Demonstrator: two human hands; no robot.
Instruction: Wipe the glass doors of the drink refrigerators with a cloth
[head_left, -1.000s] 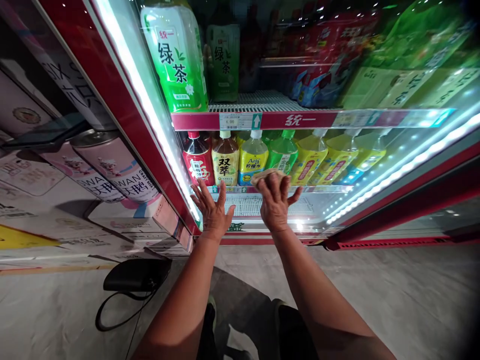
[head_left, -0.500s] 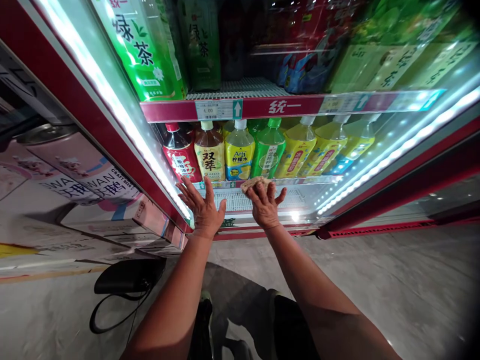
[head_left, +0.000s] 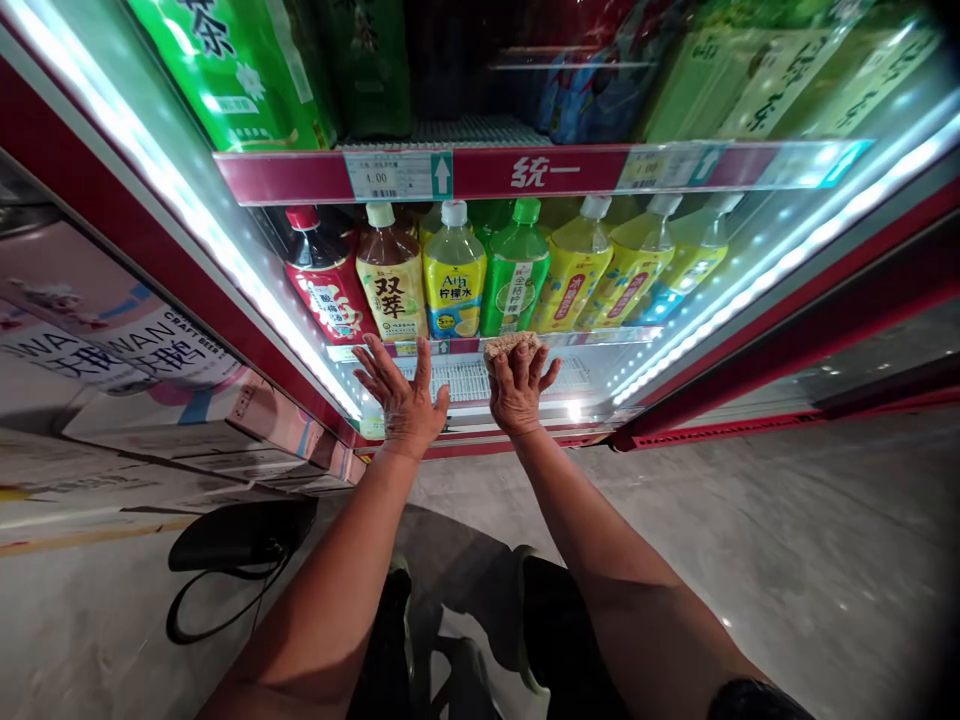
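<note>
My left hand lies open with its fingers spread, apparently against the glass door of a lit drinks cooler, in front of the lower bottles. Under the fingers of my right hand is a crumpled light-brown cloth, pressed toward the glass. Behind the glass stands a row of bottles, among them a red-labelled one, a lemon water bottle and a green bottle. The cloth's underside is hidden.
A red shelf strip with price tags crosses the cooler above the bottles. Cartons and printed cans stand along the left. A black bag with a strap rests at lower left. Grey tiled floor lies below.
The view has shifted, so the cooler and bottles appear farther left and higher. Both hands stay low on the door with little movement; the cloth remains under my right fingers.
</note>
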